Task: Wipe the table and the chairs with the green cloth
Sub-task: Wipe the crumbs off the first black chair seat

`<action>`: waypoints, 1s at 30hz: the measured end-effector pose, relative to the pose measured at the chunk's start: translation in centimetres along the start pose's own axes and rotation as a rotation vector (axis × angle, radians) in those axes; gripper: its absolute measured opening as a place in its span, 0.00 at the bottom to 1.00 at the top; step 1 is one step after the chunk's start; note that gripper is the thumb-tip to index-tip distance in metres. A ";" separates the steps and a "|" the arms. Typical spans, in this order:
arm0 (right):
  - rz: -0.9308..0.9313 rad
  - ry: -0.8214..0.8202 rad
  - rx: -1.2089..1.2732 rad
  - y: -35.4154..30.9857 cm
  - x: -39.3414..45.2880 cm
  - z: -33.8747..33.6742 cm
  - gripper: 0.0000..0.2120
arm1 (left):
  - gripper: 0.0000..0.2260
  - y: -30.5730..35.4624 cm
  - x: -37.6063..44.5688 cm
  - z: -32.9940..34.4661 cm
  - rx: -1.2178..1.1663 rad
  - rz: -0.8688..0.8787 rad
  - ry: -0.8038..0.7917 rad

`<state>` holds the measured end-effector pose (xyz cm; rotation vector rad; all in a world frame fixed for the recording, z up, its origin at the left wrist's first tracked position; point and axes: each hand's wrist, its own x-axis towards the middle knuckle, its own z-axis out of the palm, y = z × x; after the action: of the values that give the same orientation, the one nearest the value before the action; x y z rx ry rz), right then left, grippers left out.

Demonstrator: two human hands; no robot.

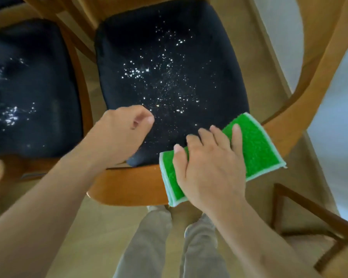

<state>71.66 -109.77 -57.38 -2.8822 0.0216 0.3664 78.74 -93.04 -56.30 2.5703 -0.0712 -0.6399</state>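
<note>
A wooden chair [129, 187] with a dark navy seat cushion [165, 57] stands right below me; white crumbs are scattered over the cushion's middle. My right hand [211, 167] presses flat on the folded green cloth [255, 145], which lies on the cushion's near right corner and over the wooden rim. My left hand [125, 131] hovers over the near left part of the cushion, its fingers curled in a loose fist with nothing in it.
A second chair with a dark cushion [28, 93], also flecked with white crumbs, stands to the left. A wooden frame [309, 213] shows at lower right. My legs [169, 247] stand on the pale wooden floor just before the chair.
</note>
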 end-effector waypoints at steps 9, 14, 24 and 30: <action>-0.233 -0.165 0.005 -15.4 -0.6 2.5 0.18 | 0.14 -7.0 -4.0 -2.9 -0.311 -0.268 0.192; -0.365 -0.118 -0.012 -14.1 -0.1 2.5 0.14 | 0.17 -7.4 -4.5 -2.0 -0.403 -0.281 0.216; -0.134 -0.098 -0.221 4.1 4.3 -2.5 0.26 | 0.28 -3.6 -4.9 1.0 -0.393 -0.038 0.087; -0.054 0.059 -0.189 2.5 1.5 -0.7 0.23 | 0.21 -3.2 -5.6 0.8 -0.419 -0.051 0.124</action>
<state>73.13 -112.37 -57.71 -3.0717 -0.0850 0.2879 73.21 -89.69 -56.01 2.2029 0.1543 -0.4555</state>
